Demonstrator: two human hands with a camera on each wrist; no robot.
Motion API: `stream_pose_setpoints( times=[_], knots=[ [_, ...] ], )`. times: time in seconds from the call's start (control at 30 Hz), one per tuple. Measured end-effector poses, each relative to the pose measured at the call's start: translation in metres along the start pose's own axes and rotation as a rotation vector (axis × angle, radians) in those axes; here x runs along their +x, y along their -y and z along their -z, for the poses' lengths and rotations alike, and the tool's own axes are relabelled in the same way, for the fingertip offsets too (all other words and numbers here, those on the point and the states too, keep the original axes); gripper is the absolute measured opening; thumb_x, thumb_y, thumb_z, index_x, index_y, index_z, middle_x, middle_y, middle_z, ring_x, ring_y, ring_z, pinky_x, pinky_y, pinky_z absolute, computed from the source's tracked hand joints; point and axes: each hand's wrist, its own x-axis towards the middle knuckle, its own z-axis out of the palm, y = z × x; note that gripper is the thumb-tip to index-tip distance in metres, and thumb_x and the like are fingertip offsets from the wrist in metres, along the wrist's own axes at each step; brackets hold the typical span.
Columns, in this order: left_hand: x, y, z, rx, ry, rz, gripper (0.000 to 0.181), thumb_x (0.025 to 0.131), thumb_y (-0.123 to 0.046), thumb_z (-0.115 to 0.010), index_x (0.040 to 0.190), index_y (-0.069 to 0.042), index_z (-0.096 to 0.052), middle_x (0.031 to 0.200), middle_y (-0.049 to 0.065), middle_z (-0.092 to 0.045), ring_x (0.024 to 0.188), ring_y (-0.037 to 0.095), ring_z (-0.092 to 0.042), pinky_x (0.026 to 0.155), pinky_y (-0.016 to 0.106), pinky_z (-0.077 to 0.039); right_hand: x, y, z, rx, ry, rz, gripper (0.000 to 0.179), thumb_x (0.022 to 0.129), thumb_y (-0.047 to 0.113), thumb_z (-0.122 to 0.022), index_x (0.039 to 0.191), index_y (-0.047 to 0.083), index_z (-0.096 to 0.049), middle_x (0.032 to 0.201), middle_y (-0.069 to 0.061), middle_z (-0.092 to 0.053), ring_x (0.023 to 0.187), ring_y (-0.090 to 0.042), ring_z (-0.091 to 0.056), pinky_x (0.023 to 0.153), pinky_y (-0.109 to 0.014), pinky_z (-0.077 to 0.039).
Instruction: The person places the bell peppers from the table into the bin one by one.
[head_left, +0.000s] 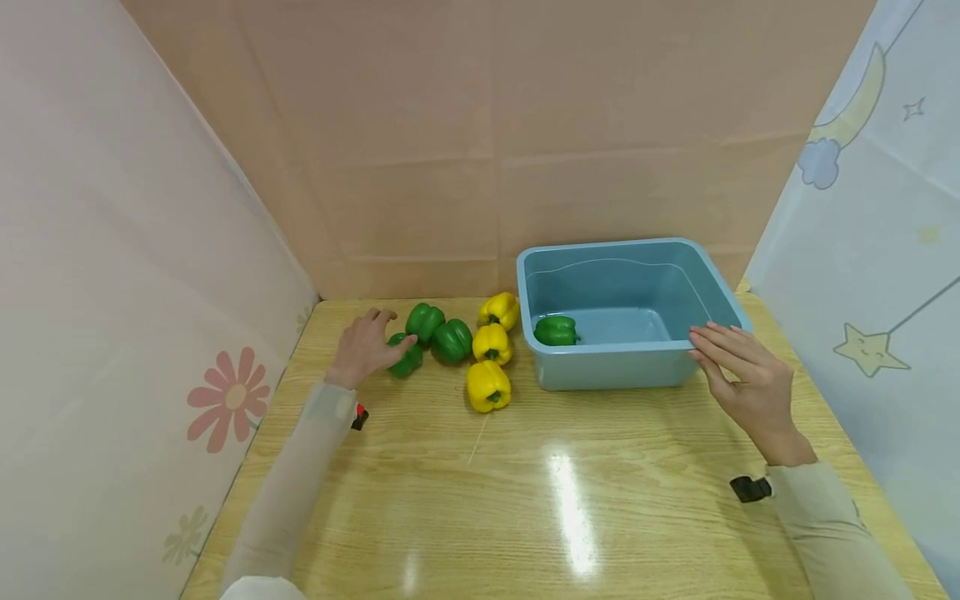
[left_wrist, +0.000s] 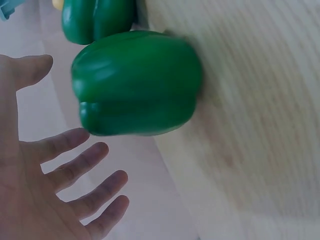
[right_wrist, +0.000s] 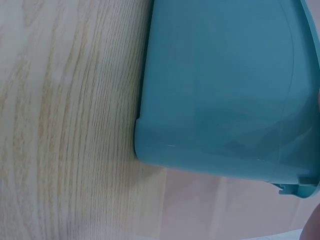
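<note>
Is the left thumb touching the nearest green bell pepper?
Apart. The left wrist view shows it: pale background is plainly visible between the tip of the left thumb and the nearest green bell pepper.

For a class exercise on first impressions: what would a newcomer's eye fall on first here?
Probably the large blue rectangular tub right of centre in the head view, one glossy green bell pepper in its left end and the right grip at its near right corner. Next, three bright yellow bell peppers lined up left of the tub. Further left sit three more green peppers, the left grip spread open at the leftmost.
</note>
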Motion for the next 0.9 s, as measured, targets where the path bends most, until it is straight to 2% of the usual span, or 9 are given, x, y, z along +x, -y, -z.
stream_pose_setpoints(
  times=[0.17,0.37,0.6,0.77,0.9],
  knots=[
    [-0.001,0.006,-0.012,-0.031,0.026,0.008,0.079,0.100,-0.063,-0.060,0.149,0.000,-0.056,0.150,0.026,-0.056,0.125,0.054,-0.060,0.103,0.068,-0.051,0.000,0.001,-0.001,0.003,-0.006,0.003,0.045,0.104,0.038,-0.070,0.105,-0.004,-0.083,0.103,-0.026,-0.079,0.121,-0.015,-0.073,0.117,-0.030,-0.048],
    [-0.004,0.004,-0.018,-0.050,0.051,0.033,0.080,0.100,-0.063,-0.061,0.150,-0.001,-0.055,0.151,0.026,-0.055,0.128,0.053,-0.059,0.106,0.068,-0.049,-0.001,0.001,-0.001,0.008,-0.009,-0.007,0.043,0.103,0.037,-0.071,0.106,-0.004,-0.083,0.103,-0.025,-0.079,0.120,-0.017,-0.074,0.117,-0.031,-0.048],
    [-0.005,0.002,-0.027,-0.028,0.073,0.054,0.082,0.098,-0.061,-0.063,0.147,0.003,-0.053,0.145,0.027,-0.058,0.122,0.050,-0.062,0.100,0.064,-0.054,0.000,0.002,-0.002,0.022,-0.026,-0.006,0.043,0.103,0.036,-0.072,0.105,-0.005,-0.083,0.101,-0.028,-0.078,0.119,-0.019,-0.075,0.116,-0.032,-0.049],
    [-0.004,0.003,-0.035,-0.032,0.092,0.065,0.076,0.096,-0.056,-0.068,0.142,0.003,-0.055,0.138,0.025,-0.060,0.116,0.045,-0.065,0.094,0.060,-0.057,0.000,0.003,-0.002,0.024,-0.027,-0.005,0.043,0.103,0.036,-0.072,0.104,-0.006,-0.083,0.102,-0.027,-0.079,0.119,-0.018,-0.075,0.116,-0.031,-0.048],
    [-0.003,0.003,-0.039,-0.050,0.089,0.069,0.075,0.094,-0.055,-0.072,0.141,0.002,-0.055,0.136,0.023,-0.061,0.115,0.042,-0.066,0.094,0.059,-0.058,0.001,0.003,-0.002,0.021,-0.025,-0.007,0.043,0.103,0.036,-0.072,0.104,-0.005,-0.083,0.102,-0.027,-0.079,0.119,-0.020,-0.075,0.117,-0.032,-0.048]
  ],
)
